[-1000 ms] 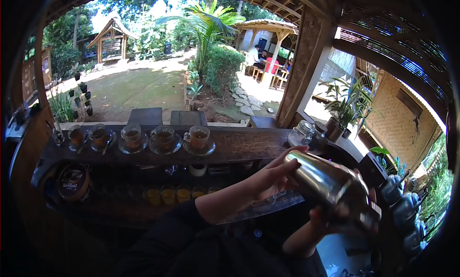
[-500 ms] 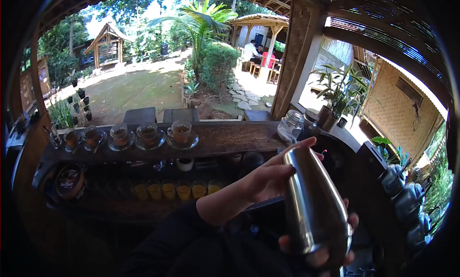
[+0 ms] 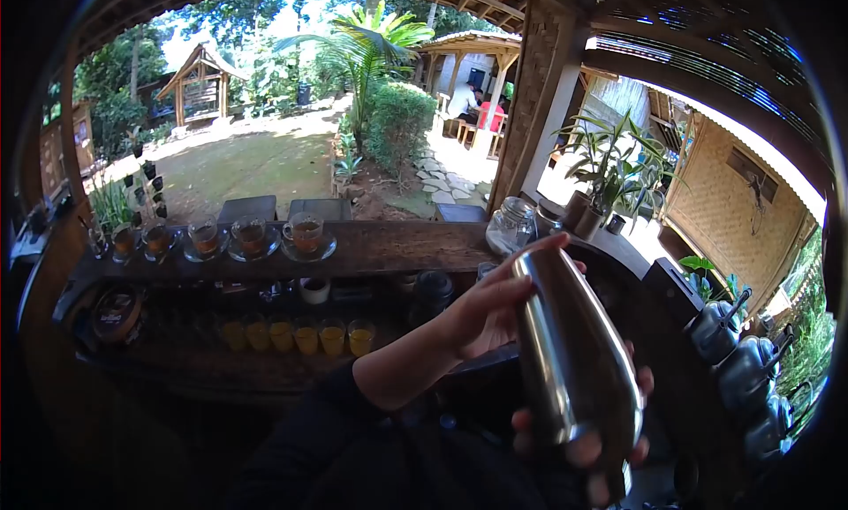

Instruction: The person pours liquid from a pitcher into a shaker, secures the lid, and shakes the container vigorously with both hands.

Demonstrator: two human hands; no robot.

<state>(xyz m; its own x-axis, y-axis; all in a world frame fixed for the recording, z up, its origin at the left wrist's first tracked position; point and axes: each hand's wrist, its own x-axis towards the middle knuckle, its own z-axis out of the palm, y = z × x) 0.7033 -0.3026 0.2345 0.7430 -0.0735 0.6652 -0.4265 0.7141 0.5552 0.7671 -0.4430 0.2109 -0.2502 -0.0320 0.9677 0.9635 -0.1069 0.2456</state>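
A metal cocktail shaker [image 3: 579, 351] is held tilted in front of me at the right. My left hand [image 3: 490, 307] closes round its upper, narrower end, with the thumb lying along the side. Around the wide lower part wraps my right hand [image 3: 583, 448]; its fingertips show on both sides while the palm stays hidden behind the metal. Beyond the shaker's top, a glass jar [image 3: 512, 226] with pale contents stands on the wooden counter [image 3: 397, 245].
Several glass cups of amber drink on saucers, such as this cup [image 3: 305, 236], line the counter. Several glasses of yellow drink [image 3: 306, 340] stand on the lower shelf. Dark kettles [image 3: 715, 329] are at the right, near a potted plant [image 3: 609, 170]. People sit under a shelter outside.
My view has turned slightly to the right, so the counter items sit further left. Both hands still hold the shaker, which has shifted a little to the left in view.
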